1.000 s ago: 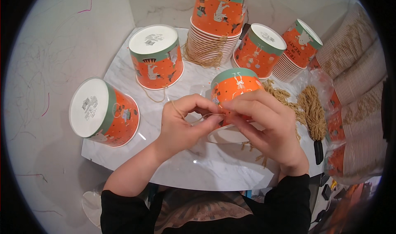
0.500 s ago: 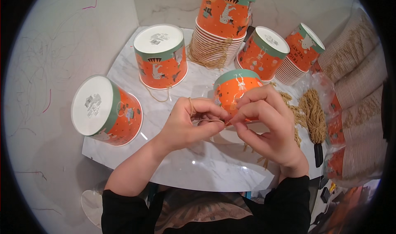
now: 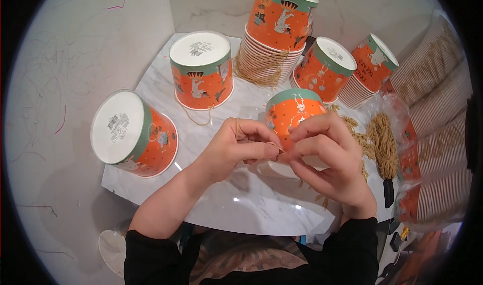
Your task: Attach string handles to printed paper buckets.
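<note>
My left hand (image 3: 229, 152) pinches a thin tan cord (image 3: 274, 145) between thumb and forefinger, and a strand of it loops up by the knuckles. Close beside it, the curled fingertips of my right hand (image 3: 329, 162) meet the cord's other side. Just beyond my fingers lies an orange paper bucket (image 3: 296, 113) with a green band, tipped with its white opening toward me. My hands partly cover it. What exactly my right fingertips grip is small and partly hidden, though cord runs into them.
Upside-down paper buckets (image 3: 201, 81) (image 3: 160, 147) stand at left, one with cord trailing from its rim. Behind rises a tall stack of nested buckets (image 3: 269, 59) with cord draped on it. More buckets (image 3: 324, 69), a tan cord bundle (image 3: 385, 144) and bagged stacks (image 3: 430, 144) fill the right.
The whole view has shifted slightly. My left thumb has straightened along the cord, and both hands stay together in front of the bucket.
</note>
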The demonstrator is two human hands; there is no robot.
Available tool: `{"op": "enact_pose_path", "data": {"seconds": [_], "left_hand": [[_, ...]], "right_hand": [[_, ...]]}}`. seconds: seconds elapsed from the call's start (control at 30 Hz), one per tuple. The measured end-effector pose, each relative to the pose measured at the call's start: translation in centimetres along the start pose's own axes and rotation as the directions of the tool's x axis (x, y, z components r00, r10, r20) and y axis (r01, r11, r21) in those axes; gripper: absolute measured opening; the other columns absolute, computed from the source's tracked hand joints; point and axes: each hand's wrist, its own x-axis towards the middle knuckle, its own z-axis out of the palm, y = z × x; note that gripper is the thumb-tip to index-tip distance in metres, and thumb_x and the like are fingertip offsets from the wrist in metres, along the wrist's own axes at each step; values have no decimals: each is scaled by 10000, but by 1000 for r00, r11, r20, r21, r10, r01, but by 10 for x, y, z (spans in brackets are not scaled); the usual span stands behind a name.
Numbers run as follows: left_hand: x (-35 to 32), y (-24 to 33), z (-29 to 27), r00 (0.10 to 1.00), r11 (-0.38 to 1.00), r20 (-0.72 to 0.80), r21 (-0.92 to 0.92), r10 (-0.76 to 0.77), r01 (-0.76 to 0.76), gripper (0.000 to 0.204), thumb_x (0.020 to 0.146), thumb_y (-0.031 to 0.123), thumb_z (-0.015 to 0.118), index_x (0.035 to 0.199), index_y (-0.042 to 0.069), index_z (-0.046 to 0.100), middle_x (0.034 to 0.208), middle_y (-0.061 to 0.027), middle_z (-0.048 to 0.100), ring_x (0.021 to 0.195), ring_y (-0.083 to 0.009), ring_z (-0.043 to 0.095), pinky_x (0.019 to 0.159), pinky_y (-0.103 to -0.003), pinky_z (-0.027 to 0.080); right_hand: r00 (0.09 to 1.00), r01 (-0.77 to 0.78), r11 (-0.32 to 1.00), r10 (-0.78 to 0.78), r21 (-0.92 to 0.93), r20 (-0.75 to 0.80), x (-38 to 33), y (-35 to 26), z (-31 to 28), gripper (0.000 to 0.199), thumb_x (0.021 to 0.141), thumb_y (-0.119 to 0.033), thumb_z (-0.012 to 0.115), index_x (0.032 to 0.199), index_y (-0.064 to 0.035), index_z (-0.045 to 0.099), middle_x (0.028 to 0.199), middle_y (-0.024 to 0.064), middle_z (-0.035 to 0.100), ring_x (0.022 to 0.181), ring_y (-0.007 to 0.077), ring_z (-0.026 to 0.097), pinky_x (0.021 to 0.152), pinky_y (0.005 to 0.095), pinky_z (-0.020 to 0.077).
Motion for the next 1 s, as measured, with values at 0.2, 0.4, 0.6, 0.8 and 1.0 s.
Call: {"op": "enact_pose_path", "data": {"seconds": [0.2,0.4,0.6,0.8,1.0], "left_hand": [[1,-4,-3,1000,996,4,-86,4,-3,146,881,121,785,995,33,759,796,-17,723,620,-20,550,530,-183,362],[2,-2,-2,1000,997,-15,-72,7,-8,164,890,108,773,1018,7,752,837,-34,740,677,-30,604,567,-175,407],[3,-7,1,998,994,-23,-85,63,-65,155,901,33,729,1051,-6,716,948,-40,732,789,-58,669,709,-185,514],[4,-19,4,988,987,-31,50,152,-150,133,894,-5,705,1022,5,668,918,-3,690,789,-8,621,689,-150,478],[7,-26,7,947,934,-59,194,316,-300,128,888,-28,671,994,42,655,980,28,635,680,37,433,599,-150,362]], "right_hand": [[999,-24,999,22,35,47,0,-3,6,270,784,14,811,999,-6,650,1118,126,555,903,226,654,754,327,554],[998,-22,1000,21,-16,-52,-2,2,14,283,780,2,817,1016,3,660,1118,129,572,908,239,657,762,335,557],[998,-53,998,52,-32,-26,-4,1,8,236,797,24,783,1006,-3,677,1135,131,595,899,243,676,767,331,564],[998,-54,999,54,-1,-9,-4,0,13,229,779,43,793,980,-15,700,1113,119,617,893,225,681,745,329,573],[997,-62,996,59,-66,-52,-3,2,13,242,743,14,840,945,-35,717,1030,98,642,888,230,678,730,332,567]]}}
